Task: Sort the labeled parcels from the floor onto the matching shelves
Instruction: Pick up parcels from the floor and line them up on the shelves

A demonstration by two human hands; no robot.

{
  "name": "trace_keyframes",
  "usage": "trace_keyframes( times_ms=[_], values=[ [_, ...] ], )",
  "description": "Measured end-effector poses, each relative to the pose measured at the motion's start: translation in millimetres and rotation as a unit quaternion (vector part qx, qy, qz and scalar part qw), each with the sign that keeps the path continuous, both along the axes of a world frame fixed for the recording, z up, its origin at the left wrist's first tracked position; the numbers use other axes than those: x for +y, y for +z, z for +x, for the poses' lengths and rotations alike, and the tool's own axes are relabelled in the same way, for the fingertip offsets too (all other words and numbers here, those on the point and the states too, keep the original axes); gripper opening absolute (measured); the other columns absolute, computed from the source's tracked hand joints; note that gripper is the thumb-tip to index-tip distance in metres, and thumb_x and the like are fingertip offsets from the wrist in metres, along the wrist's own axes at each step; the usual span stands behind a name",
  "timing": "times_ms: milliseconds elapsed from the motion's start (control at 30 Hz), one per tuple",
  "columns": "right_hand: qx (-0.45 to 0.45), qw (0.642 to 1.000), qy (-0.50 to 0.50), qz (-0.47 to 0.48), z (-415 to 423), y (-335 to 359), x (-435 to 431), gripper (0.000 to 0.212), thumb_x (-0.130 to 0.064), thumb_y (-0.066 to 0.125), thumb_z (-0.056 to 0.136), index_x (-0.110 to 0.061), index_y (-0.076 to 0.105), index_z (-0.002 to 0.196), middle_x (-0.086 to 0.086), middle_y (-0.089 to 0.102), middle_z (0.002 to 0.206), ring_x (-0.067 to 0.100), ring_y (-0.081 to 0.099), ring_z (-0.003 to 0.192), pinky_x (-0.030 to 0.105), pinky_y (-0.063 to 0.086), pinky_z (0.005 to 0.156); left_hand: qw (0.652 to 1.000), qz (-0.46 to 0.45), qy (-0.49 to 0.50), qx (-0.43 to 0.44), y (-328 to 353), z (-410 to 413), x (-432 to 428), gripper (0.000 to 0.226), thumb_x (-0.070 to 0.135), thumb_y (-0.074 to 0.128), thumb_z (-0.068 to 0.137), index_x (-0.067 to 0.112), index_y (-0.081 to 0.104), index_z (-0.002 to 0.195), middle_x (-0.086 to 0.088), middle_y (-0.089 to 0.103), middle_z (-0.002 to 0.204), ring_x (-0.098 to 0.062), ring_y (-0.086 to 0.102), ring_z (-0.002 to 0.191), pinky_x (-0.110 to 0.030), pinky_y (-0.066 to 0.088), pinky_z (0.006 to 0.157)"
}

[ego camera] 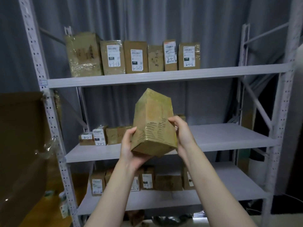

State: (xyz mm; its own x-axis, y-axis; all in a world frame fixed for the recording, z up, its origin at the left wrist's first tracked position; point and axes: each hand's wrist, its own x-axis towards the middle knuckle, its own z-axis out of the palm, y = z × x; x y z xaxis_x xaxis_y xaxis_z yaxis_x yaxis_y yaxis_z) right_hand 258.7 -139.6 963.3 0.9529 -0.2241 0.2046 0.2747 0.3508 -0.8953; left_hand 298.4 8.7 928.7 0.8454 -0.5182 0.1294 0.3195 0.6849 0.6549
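I hold a tall brown cardboard parcel [153, 123], wrapped in clear tape, tilted in the air in front of the middle shelf [229, 136]. My left hand [131, 148] grips its lower left side and cups its bottom corner. My right hand [182, 133] grips its right side, thumb on the front face. No label shows on the faces turned to me. The top shelf [164, 76] carries a row of several labeled parcels [136, 57]. Small parcels [100, 135] stand at the left of the middle shelf. More parcels [147, 177] line the bottom shelf [221, 194].
The white metal rack has perforated uprights [54, 125] and diagonal braces on the right [255, 104]. A large brown cardboard sheet [21, 153] fills the left edge. A grey curtain hangs behind the rack. Dark objects lie on the floor under the bottom shelf.
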Motion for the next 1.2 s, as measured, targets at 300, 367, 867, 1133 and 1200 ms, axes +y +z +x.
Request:
trace_keyframes(
  times_ms=[300, 367, 867, 1133, 1200],
  values=[
    [-0.087, 0.991, -0.090, -0.044, -25, 61, -19, 0.018, -0.037, 0.062, 0.093, -0.020, 0.067, 0.088, -0.012, 0.073, 0.070, 0.006, 0.067, 0.076, 0.027, 0.054, 0.071, 0.909, 0.254, 0.231, -0.237, 66, -4, -10, 0.088, 0.044, 0.082, 0.057, 0.012, 0.050, 0.133, -0.011, 0.066, 0.119, -0.022, 0.068, 0.099, -0.033, 0.054, 0.073],
    [-0.097, 0.989, -0.106, -0.041, -26, 68, -21, 0.027, -0.039, 0.066, 0.090, -0.013, 0.070, 0.097, -0.004, 0.075, 0.080, 0.011, 0.068, 0.074, 0.021, 0.053, 0.056, 0.863, 0.284, 0.288, -0.302, 75, -8, -14, 0.096, 0.044, 0.085, 0.057, 0.019, 0.041, 0.139, -0.005, 0.062, 0.125, -0.019, 0.064, 0.108, -0.032, 0.055, 0.081],
    [-0.115, 0.976, -0.156, 0.095, -33, 70, -34, 0.044, -0.030, 0.078, 0.081, -0.004, 0.068, 0.114, 0.012, 0.074, 0.103, 0.017, 0.071, 0.080, 0.023, 0.053, 0.054, 0.477, 0.374, 0.485, -0.630, 90, -36, -28, 0.114, 0.057, 0.074, 0.061, 0.027, 0.015, 0.153, 0.005, 0.046, 0.140, -0.009, 0.041, 0.127, -0.038, 0.023, 0.113],
    [-0.052, 0.965, -0.152, 0.205, -24, 41, -26, 0.043, -0.036, 0.077, 0.082, -0.009, 0.063, 0.113, 0.008, 0.073, 0.096, 0.020, 0.071, 0.082, 0.028, 0.056, 0.057, 0.763, 0.297, 0.370, -0.440, 85, -40, -22, 0.118, 0.056, 0.084, 0.059, 0.038, 0.013, 0.151, 0.007, 0.029, 0.156, -0.008, 0.031, 0.141, -0.038, 0.027, 0.116],
    [-0.055, 0.964, -0.142, 0.216, -23, 33, -24, 0.040, -0.039, 0.075, 0.083, -0.011, 0.064, 0.111, 0.008, 0.074, 0.095, 0.019, 0.071, 0.079, 0.030, 0.057, 0.058, 0.828, 0.270, 0.328, -0.366, 82, -40, -18, 0.116, 0.051, 0.079, 0.060, 0.032, 0.012, 0.153, 0.003, 0.027, 0.158, -0.012, 0.033, 0.140, -0.039, 0.031, 0.114]
  ],
)
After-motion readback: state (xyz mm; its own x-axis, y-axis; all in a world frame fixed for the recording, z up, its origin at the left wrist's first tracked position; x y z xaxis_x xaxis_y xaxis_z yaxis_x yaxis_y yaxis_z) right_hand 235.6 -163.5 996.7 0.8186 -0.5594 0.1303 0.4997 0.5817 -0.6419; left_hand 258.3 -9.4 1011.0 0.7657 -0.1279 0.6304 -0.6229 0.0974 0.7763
